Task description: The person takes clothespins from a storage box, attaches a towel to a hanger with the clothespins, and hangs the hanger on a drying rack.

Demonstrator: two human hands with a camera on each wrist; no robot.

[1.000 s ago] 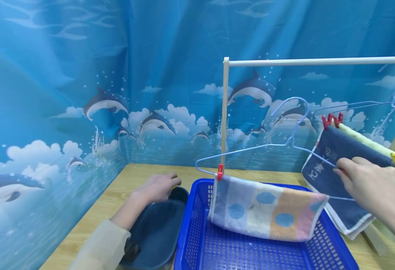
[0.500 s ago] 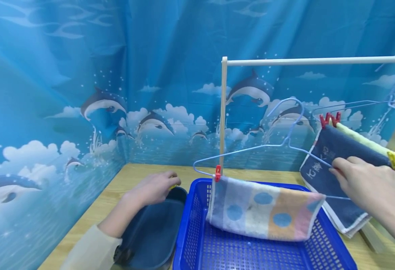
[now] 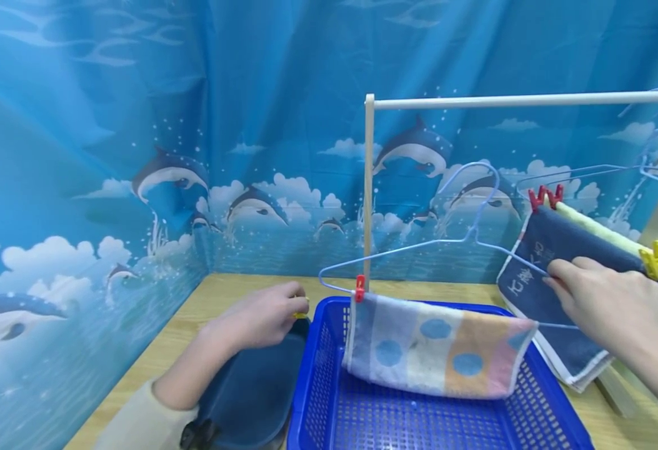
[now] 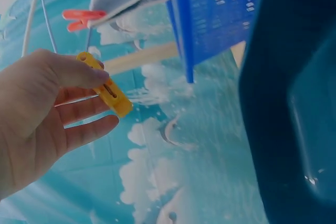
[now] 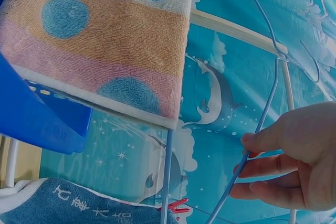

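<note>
My left hand [image 3: 258,315] pinches a yellow clothespin [image 4: 109,88] between thumb and fingers, over the far end of a dark blue-green tub [image 3: 255,387]. With thumb and fingers, my right hand [image 3: 615,306] holds the right side of a light blue wire hanger [image 3: 471,237]. A small striped towel [image 3: 435,350] with blue dots is folded over the hanger's lower bar. A red clothespin [image 3: 360,289] clips the towel's left corner; its right corner carries no clip. The hanger is tilted, with the towel above a blue plastic basket [image 3: 306,375].
A wooden rack with a white rail [image 3: 508,100] stands behind the basket. On it, at the right, hangs another hanger bearing a navy towel [image 3: 559,250] and a pale yellow cloth, held by red clips [image 3: 545,197] and a yellow clip [image 3: 655,259]. A dolphin-print curtain [image 3: 284,125] surrounds the table.
My left hand has lifted slightly and turned at the tub's far end, so the yellow clothespin shows more. The right hand keeps its hold on the hanger; the head view has shifted slightly.
</note>
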